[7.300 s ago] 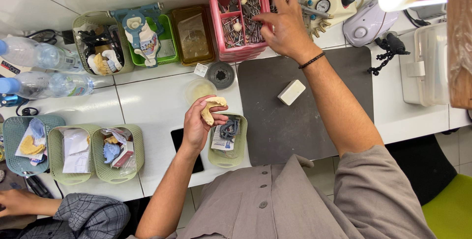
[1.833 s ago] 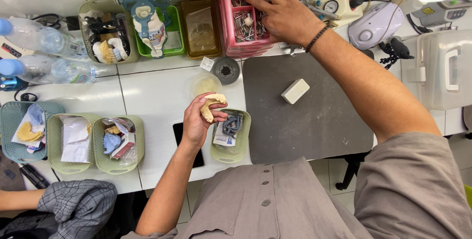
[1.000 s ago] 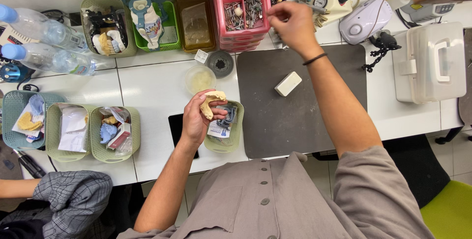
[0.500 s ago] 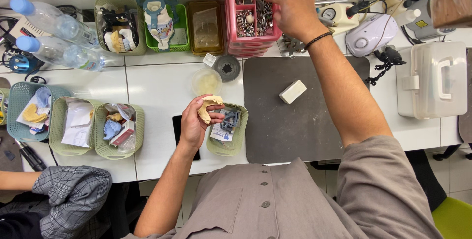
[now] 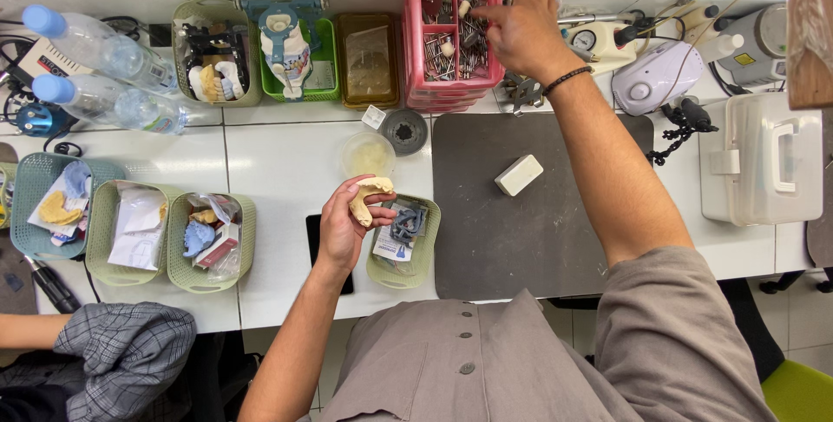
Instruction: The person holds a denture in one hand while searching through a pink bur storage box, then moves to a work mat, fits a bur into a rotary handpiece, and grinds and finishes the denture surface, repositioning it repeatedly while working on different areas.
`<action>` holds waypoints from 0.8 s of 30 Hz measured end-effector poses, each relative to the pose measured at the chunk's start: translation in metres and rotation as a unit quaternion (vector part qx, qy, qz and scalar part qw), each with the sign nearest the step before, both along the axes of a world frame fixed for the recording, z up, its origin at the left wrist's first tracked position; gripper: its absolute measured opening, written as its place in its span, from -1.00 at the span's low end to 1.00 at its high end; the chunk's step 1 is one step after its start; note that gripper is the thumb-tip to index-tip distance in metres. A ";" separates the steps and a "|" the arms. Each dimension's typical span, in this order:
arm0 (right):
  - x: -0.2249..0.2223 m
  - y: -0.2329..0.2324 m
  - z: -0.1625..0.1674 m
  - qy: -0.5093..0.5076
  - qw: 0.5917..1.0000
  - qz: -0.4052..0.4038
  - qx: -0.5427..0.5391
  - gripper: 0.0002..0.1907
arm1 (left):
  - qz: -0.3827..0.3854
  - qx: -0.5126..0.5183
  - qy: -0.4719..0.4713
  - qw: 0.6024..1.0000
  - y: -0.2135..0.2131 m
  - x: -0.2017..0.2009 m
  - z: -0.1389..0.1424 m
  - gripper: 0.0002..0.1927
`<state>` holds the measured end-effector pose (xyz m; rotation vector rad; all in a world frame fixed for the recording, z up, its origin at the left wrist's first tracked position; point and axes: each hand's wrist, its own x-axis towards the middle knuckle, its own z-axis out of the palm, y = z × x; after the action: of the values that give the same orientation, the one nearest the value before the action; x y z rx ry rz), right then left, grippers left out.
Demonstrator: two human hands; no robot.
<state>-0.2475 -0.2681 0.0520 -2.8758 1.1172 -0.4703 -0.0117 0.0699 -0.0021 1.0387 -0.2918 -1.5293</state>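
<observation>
My left hand holds a cream plaster dental cast just above the white table, beside a small green basket with a grey part and papers in it. My right hand reaches far forward over a pink compartment tray full of small metal burs. Its fingers are pinched over the tray's right compartment; whether they hold a bur I cannot tell. A black band sits on that wrist.
A dark mat with a white block lies right of centre. Green baskets, water bottles, a white handled case and a white motor unit stand around. Another person's plaid sleeve is at lower left.
My right hand has stayed at the pink tray, shifting among its compartments. The left hand keeps the cast in the same place. The view has drifted slightly.
</observation>
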 end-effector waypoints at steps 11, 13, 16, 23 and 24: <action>-0.004 -0.004 -0.008 -0.050 0.997 -0.028 0.057 -0.76 | -0.005 0.010 0.009 1.000 -0.020 0.002 -0.009 -0.55; 0.006 -0.004 -0.012 -0.039 0.997 -0.053 0.049 -0.54 | -0.012 0.014 0.005 1.000 -0.025 0.001 -0.010 -0.54; 0.014 -0.001 -0.015 -0.021 0.999 -0.050 0.007 -0.51 | -0.015 0.006 0.012 1.000 -0.029 0.002 -0.012 -0.54; -0.001 0.011 -0.005 -0.005 0.996 -0.033 0.086 -0.79 | -0.015 0.020 0.012 1.000 -0.032 0.009 -0.017 -0.54; -0.001 0.010 -0.003 -0.005 0.996 -0.041 0.083 -0.81 | -0.017 0.020 0.011 1.000 -0.033 0.009 -0.018 -0.54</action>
<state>-0.2490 -0.2583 0.0486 -2.6928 1.2145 -0.3742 -0.0027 0.0368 -0.0197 1.0525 -0.2649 -1.5823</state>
